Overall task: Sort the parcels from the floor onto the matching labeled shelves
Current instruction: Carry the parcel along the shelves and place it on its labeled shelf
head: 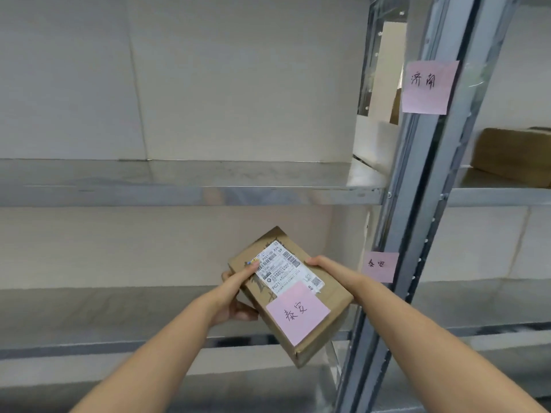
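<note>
Both hands are holding a small cardboard parcel in the air in front of the metal shelving, at the height of the lower shelf. The left hand is gripping the parcel's left edge: its fingers are lying along the top face beside the white shipping label, and the thumb is tucking under the near left side. The right hand is closing over the far right edge, with its fingers curling out of sight behind the box. The parcel is tilting, its near corner pointing down toward the viewer. A pink note with handwritten characters is sticking to its near top face. On the grey upright post just right of the parcel, a small pink tag is showing similar characters, and a larger pink tag is sitting higher up. A brown box is resting on the upper shelf level, far right.
</note>
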A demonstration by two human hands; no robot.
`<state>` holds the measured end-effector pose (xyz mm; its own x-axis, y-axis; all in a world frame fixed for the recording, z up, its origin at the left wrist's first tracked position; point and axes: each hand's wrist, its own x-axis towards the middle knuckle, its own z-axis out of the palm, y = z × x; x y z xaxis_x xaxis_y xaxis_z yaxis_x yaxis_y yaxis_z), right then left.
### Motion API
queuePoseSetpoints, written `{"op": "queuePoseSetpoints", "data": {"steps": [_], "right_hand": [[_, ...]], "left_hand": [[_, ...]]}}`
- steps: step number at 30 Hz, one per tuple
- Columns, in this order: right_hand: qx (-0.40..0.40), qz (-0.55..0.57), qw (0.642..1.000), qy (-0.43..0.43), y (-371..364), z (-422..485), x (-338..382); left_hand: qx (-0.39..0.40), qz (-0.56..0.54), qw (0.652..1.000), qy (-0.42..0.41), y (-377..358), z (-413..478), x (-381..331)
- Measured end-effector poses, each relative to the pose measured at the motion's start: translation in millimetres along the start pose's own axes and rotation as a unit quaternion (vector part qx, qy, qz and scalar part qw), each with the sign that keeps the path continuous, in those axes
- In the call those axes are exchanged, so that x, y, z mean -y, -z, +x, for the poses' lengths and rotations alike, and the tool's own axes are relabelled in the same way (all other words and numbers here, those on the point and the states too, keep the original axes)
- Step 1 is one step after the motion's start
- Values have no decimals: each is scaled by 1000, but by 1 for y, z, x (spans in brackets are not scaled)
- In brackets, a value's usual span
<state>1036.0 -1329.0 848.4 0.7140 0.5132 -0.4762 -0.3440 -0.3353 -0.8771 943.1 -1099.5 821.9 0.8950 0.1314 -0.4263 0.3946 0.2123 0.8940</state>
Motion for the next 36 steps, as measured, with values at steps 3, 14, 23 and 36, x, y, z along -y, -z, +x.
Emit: {"op": "queuePoseSetpoints", "data": {"steps": [3,14,23,36], "right_hand": [[34,-22,999,-5,4,21,-2],[32,-105,993,40,-2,58,-1],[-5,61,998,23,15,80,-2],[-266,253,928,68,-24,105,-45]], "left_hand": [[-40,-35,999,3,-3,3,13],[-96,-108,989,25,6,22,31],[-121,-128,984,28,10,45,32],[-137,-190,971,48,9,69,49]]}}
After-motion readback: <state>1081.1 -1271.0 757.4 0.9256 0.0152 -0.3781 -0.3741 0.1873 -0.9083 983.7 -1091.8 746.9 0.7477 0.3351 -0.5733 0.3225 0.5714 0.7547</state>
